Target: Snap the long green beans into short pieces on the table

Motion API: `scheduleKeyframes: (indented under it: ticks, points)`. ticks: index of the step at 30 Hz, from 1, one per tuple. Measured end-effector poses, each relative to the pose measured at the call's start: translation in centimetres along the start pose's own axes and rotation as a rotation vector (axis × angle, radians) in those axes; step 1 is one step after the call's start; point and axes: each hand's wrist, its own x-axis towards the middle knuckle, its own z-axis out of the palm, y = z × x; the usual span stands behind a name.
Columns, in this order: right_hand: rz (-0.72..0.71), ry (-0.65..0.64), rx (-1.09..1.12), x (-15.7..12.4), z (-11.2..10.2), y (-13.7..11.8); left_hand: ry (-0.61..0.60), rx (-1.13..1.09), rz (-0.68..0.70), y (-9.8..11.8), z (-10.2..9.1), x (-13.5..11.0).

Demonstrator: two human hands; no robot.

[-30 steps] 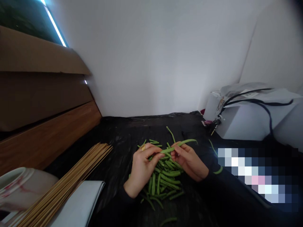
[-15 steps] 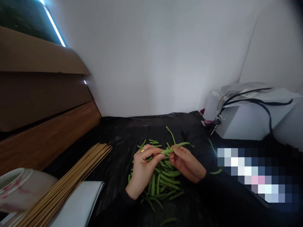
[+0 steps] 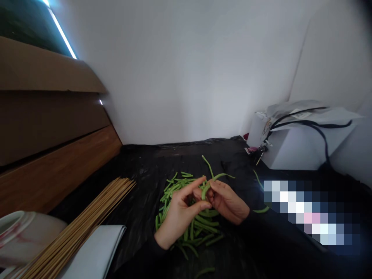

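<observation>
A curved green bean (image 3: 221, 176) is pinched in my right hand (image 3: 229, 201), its thin tip pointing right and its other end bending down toward my left hand (image 3: 181, 209). The left thumb and index finger are spread apart around that lower end. The thumb lies close beside the bean; whether it touches cannot be made out. Beneath both hands lies a pile of green beans (image 3: 200, 228), many of them short pieces, partly hidden by the hands. Another long bean (image 3: 208, 166) sticks out just beyond the fingers.
Black plastic sheeting (image 3: 139, 217) covers the surface. At left are a bundle of thin sticks (image 3: 87, 221), a folded white sheet (image 3: 95, 248) and a whitish container (image 3: 35, 232). Stray beans (image 3: 261, 210) lie right. A white bag (image 3: 296, 147) with black straps and keys (image 3: 259, 155) stands back right.
My left index finger has lifted away from the thumb, opening the pinch on the bean. The bean's near end now bends downward. My right hand keeps its hold.
</observation>
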Motion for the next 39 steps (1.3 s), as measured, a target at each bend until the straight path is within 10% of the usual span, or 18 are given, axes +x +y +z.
scheduleKeyframes:
  ticks: [25, 39]
  points:
    - [0.045, -0.027, 0.033, -0.01, -0.08, 0.65, -0.022, 0.352, 0.213, 0.12, -0.24, -0.42]
    - [-0.005, -0.012, 0.011, 0.07, -0.22, -0.09, 0.066, 0.164, 0.022, -0.22, -0.07, -0.09]
